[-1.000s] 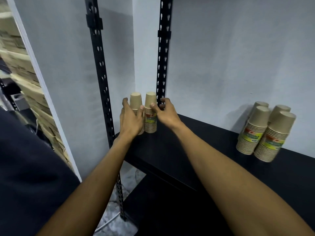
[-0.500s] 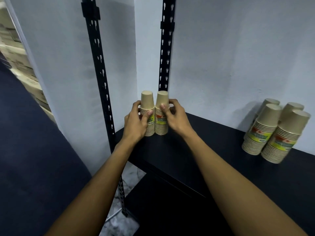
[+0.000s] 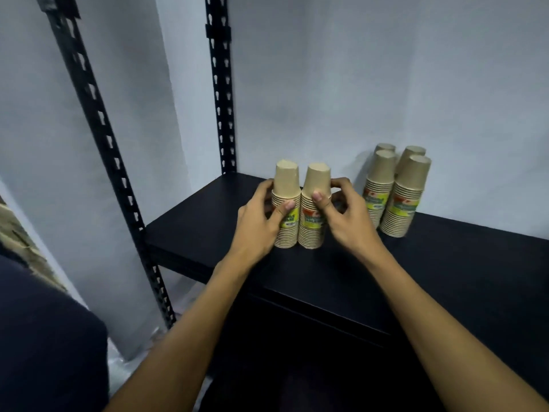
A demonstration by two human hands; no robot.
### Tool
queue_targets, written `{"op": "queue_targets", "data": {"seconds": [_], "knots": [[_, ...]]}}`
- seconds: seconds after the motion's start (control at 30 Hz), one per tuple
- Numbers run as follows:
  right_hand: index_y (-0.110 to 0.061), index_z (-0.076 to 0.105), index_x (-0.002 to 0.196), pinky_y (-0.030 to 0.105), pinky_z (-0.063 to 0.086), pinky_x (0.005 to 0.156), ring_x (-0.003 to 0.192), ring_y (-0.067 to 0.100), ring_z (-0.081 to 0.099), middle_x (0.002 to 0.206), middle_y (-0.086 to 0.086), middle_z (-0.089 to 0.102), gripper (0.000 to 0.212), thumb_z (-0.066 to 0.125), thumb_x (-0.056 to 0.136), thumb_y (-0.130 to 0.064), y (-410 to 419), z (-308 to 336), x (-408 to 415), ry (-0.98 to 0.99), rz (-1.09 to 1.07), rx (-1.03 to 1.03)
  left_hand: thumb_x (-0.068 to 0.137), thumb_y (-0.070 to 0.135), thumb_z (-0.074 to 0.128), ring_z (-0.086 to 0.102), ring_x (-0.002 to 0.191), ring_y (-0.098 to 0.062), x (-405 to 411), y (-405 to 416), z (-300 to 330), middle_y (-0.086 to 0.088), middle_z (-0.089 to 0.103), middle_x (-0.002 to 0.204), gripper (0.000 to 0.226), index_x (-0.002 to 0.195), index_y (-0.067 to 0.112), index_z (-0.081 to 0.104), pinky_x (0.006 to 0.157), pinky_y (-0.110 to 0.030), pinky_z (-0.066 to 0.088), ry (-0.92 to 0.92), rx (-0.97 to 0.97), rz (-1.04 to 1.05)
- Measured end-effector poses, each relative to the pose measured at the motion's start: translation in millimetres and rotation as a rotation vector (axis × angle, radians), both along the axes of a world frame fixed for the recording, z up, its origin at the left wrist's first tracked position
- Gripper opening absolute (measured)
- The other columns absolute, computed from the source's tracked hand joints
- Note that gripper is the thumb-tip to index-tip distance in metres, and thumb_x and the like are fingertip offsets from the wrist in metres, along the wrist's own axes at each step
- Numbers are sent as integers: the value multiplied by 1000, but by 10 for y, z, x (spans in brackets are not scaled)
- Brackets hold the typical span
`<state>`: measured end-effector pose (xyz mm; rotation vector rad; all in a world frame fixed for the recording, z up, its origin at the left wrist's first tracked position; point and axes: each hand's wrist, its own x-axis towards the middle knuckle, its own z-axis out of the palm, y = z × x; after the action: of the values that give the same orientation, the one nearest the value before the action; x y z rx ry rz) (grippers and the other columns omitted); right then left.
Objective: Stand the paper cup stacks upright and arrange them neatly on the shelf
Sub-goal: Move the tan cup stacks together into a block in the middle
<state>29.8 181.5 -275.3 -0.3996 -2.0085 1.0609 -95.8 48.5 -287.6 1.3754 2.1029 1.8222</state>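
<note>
Two upright stacks of brown paper cups stand side by side, upside down, on the black shelf [image 3: 190,230]. My left hand [image 3: 255,224] grips the left stack [image 3: 286,182], thumb on its yellow label. My right hand [image 3: 347,221] grips the right stack [image 3: 318,182], with its thumb in front and its fingers behind. A group of several more cup stacks [image 3: 399,197] stands close together against the back wall, a short gap to the right of my right hand.
Two black slotted shelf posts rise at the left front [image 3: 98,120] and the back corner [image 3: 221,93]. Grey walls close off the back and left. A lower black shelf level [image 3: 312,337] sits under my forearms.
Both hands have carried the two stacks from the back left corner by the post to the right, so they now stand much closer to the other group.
</note>
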Motion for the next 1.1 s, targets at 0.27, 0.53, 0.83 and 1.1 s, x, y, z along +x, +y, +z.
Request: {"op": "queue_targets", "data": {"seconds": [0.27, 0.53, 0.83, 1.1], "knots": [[-24, 60, 115, 18, 53, 73, 84, -1, 66, 95, -8, 67, 25, 66, 95, -38, 126, -36, 861, 47, -120, -37, 92, 37, 68, 64, 110, 8, 620, 324, -19, 19, 67, 116, 54, 140, 19, 51, 92, -13, 51, -14, 9, -187], [-18, 62, 113, 25, 55, 75, 88, 13, 66, 96, -1, 68, 30, 66, 92, -39, 52, -34, 1481, 73, -216, -51, 95, 36, 66, 62, 111, 11, 1082, 428, -32, 29, 64, 112, 54, 144, 25, 47, 91, -10, 49, -34, -28, -347], [-25, 61, 118, 22, 55, 81, 90, 2, 65, 99, -9, 69, 32, 68, 89, -38, -94, -68, 1872, 114, -298, -75, 93, 46, 67, 55, 126, 4, 1401, 440, -164, 34, 59, 127, 76, 153, 49, 21, 109, -29, 46, -14, -95, -476], [-27, 46, 142, 39, 49, 108, 123, 2, 59, 132, -14, 64, 61, 75, 89, -36, -121, -397, 1985, -224, -257, -98, 83, 31, 82, 57, 123, 0, 1427, 434, -331, 20, 59, 131, 73, 138, 32, 35, 107, -35, 50, 21, -201, -424]]}}
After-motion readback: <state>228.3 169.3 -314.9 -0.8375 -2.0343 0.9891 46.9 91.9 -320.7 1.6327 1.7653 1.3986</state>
